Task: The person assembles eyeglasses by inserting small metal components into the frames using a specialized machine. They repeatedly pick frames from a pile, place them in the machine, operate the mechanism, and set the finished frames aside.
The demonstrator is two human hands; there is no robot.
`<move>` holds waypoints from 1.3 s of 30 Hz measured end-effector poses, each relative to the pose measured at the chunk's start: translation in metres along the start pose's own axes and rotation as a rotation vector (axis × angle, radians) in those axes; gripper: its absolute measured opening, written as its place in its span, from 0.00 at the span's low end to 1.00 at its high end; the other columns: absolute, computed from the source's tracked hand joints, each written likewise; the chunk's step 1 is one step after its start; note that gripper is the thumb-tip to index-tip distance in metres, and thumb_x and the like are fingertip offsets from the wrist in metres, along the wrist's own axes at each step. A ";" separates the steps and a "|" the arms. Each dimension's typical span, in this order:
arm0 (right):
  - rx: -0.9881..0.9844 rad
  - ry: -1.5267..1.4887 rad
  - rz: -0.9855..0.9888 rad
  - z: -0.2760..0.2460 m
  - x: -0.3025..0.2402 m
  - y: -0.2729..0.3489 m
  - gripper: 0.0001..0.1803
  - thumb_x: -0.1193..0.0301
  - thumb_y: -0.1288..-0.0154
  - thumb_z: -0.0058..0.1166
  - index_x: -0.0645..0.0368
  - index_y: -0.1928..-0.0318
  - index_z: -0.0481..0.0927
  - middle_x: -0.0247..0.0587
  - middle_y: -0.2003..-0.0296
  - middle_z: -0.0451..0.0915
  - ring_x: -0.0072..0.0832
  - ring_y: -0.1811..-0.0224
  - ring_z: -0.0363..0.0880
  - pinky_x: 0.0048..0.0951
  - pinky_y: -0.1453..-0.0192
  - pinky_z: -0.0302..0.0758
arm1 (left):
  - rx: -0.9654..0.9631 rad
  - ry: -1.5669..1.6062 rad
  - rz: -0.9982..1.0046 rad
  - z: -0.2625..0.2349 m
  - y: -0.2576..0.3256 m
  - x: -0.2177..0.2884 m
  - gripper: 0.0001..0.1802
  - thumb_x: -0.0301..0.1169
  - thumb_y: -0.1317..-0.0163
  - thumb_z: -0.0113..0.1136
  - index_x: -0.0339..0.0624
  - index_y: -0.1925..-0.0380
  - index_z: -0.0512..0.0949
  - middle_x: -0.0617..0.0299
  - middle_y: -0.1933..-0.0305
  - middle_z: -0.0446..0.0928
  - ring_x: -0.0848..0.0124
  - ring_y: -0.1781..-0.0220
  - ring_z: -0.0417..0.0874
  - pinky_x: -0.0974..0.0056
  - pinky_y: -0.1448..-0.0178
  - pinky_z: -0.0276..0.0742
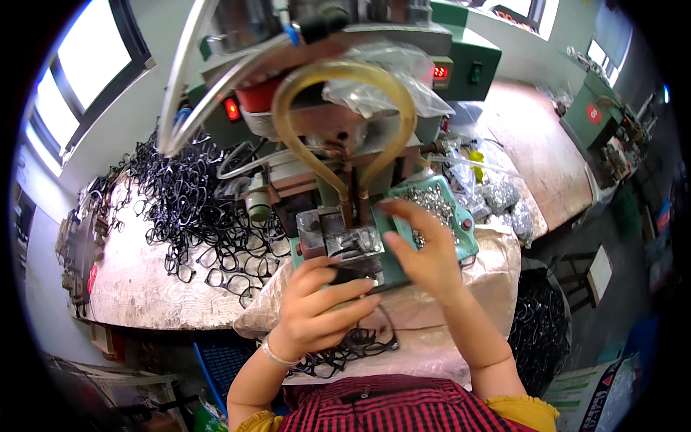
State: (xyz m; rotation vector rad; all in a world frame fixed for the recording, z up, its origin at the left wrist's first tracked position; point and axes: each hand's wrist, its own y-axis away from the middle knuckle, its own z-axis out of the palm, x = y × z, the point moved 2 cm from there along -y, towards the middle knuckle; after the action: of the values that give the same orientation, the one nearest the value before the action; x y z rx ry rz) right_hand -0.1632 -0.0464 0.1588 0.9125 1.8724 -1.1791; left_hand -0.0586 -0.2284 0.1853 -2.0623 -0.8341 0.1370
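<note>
In the head view, a pale, worn surface [115, 291] spreads to the left, with a wrapped, brownish sheet [491, 263] over its near edge. Bright windows [93, 50] stand at upper left; on the right a second tabletop [529, 133] runs back toward a green machine [599, 119] above a dark floor.

A large tangle of black eyeglass frames [183, 180] covers much of the left part of the surface. A press-like machine with a metal fixture [371, 240] occupies the middle; a yellowish looped tube [286, 122] and pale hoses [175, 83] hang in front of its upper body, hiding part of it. Beside the fixture, to the right, a green tray [468, 250] carries small shiny parts [432, 200], with plastic bags [520, 219] beyond. More black frames [338, 360] lie below, near the person's lap.

The left hand [313, 309] comes up from the lower edge, its grip curled closed around a dark frame piece [350, 276] at the fixture's near edge. The right hand [430, 255], blurred, reaches between fixture and tray with thumb and forefinger well parted; whether anything tiny is at its fingertips cannot be told.
</note>
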 end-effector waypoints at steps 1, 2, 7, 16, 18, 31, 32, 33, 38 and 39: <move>0.071 0.375 -0.105 -0.013 0.020 -0.005 0.18 0.76 0.46 0.63 0.62 0.52 0.82 0.49 0.46 0.79 0.43 0.40 0.76 0.39 0.34 0.70 | -0.032 -0.022 0.002 0.010 0.001 -0.006 0.19 0.30 0.56 0.63 0.48 0.59 0.85 0.65 0.55 0.83 0.63 0.65 0.74 0.51 0.44 0.76; 0.129 0.601 -0.024 -0.022 0.050 -0.002 0.17 0.74 0.49 0.66 0.58 0.55 0.84 0.53 0.46 0.77 0.49 0.39 0.73 0.44 0.34 0.68 | 0.017 -0.014 0.022 0.011 0.002 -0.009 0.19 0.30 0.57 0.63 0.48 0.60 0.85 0.64 0.54 0.83 0.63 0.65 0.74 0.52 0.44 0.76; 0.257 0.694 -0.063 -0.046 0.108 0.011 0.09 0.72 0.50 0.67 0.55 0.65 0.86 0.54 0.49 0.79 0.49 0.39 0.73 0.45 0.36 0.70 | -0.012 0.049 0.018 0.007 -0.002 -0.016 0.15 0.30 0.54 0.69 0.48 0.62 0.87 0.65 0.57 0.84 0.65 0.69 0.72 0.54 0.49 0.77; 0.115 0.817 -0.292 -0.027 0.090 -0.018 0.09 0.76 0.43 0.55 0.62 0.60 0.80 0.53 0.48 0.79 0.52 0.40 0.73 0.47 0.42 0.74 | 0.090 -0.104 -0.231 0.007 0.041 0.026 0.20 0.25 0.50 0.70 0.45 0.54 0.81 0.58 0.49 0.82 0.60 0.54 0.80 0.48 0.36 0.73; 0.334 0.382 -0.101 -0.046 0.104 0.005 0.08 0.77 0.36 0.54 0.62 0.58 0.83 0.48 0.56 0.84 0.40 0.50 0.82 0.37 0.43 0.75 | 0.167 -0.322 -0.348 -0.019 0.075 0.043 0.18 0.24 0.49 0.68 0.46 0.56 0.80 0.57 0.50 0.82 0.59 0.52 0.80 0.50 0.38 0.73; 0.534 -0.391 0.115 -0.008 0.113 -0.024 0.10 0.75 0.34 0.58 0.64 0.53 0.85 0.36 0.60 0.85 0.21 0.57 0.81 0.21 0.48 0.74 | -0.024 -0.953 -0.933 -0.093 0.125 -0.056 0.07 0.26 0.53 0.69 0.42 0.71 0.85 0.50 0.41 0.75 0.45 0.35 0.68 0.49 0.29 0.60; 0.500 -0.198 0.105 -0.007 0.096 -0.024 0.10 0.74 0.34 0.59 0.65 0.54 0.85 0.36 0.62 0.85 0.20 0.58 0.81 0.20 0.50 0.74 | -0.087 -0.960 -0.976 -0.080 0.140 -0.073 0.07 0.26 0.54 0.69 0.42 0.72 0.85 0.49 0.40 0.75 0.44 0.35 0.68 0.49 0.28 0.59; 0.483 -0.169 0.119 -0.006 0.088 -0.023 0.10 0.74 0.35 0.60 0.65 0.56 0.85 0.36 0.62 0.85 0.19 0.58 0.80 0.19 0.51 0.73 | -0.153 -0.970 -1.023 -0.070 0.161 -0.090 0.07 0.27 0.55 0.69 0.42 0.73 0.86 0.48 0.40 0.75 0.44 0.35 0.67 0.48 0.27 0.58; 0.480 0.144 0.194 -0.049 0.090 0.029 0.06 0.78 0.41 0.63 0.66 0.62 0.85 0.35 0.67 0.84 0.19 0.63 0.79 0.21 0.55 0.73 | 0.103 -0.956 -0.990 -0.067 0.199 -0.097 0.04 0.25 0.47 0.65 0.40 0.69 0.82 0.48 0.34 0.71 0.48 0.32 0.68 0.45 0.25 0.56; 0.476 0.249 0.158 -0.062 0.090 0.044 0.06 0.79 0.42 0.63 0.66 0.63 0.84 0.35 0.66 0.84 0.20 0.63 0.79 0.22 0.54 0.73 | 0.176 -0.995 -0.862 -0.073 0.196 -0.094 0.06 0.23 0.45 0.63 0.37 0.66 0.79 0.50 0.41 0.77 0.51 0.37 0.71 0.46 0.28 0.59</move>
State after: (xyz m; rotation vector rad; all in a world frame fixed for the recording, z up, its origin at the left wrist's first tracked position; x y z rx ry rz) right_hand -0.1822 0.0416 0.0830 1.4983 1.6905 -1.4966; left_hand -0.0027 -0.4114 0.0599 -1.2276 -2.1316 0.7450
